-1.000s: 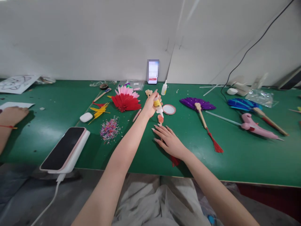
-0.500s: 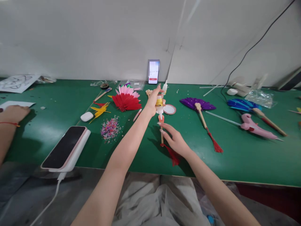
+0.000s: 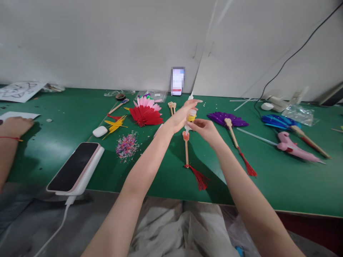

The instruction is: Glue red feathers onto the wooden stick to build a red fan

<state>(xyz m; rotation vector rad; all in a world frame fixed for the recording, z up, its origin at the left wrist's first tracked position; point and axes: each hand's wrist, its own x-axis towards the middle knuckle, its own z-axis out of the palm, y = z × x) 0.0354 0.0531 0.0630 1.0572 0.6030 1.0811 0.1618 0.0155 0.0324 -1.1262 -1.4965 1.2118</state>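
A small glue bottle (image 3: 192, 117) with a yellow label is nozzle-down over the orange-coated head of a wooden fan handle (image 3: 187, 151). My left hand (image 3: 183, 115) is around the bottle, with some fingers stretched out past it to the right. From the right, the fingers of my right hand (image 3: 205, 129) close on the lower part of the bottle. The nozzle tip is at the handle's head; whether it touches, I cannot tell. The handle lies on the green table with a red tassel (image 3: 200, 178) at its near end.
Left lie a red-pink feather fan (image 3: 146, 113), yellow feathers (image 3: 115, 125), a pile of colourful bits (image 3: 127, 145) and a phone (image 3: 73, 166). Right are a purple fan (image 3: 227, 119), blue fan (image 3: 280, 120) and pink glue gun (image 3: 294, 147). Another person's hand (image 3: 18, 126) rests far left.
My right hand has left the fan handle and moved up onto the glue bottle. Some left fingers now stretch out to the right. The view has shifted slightly.
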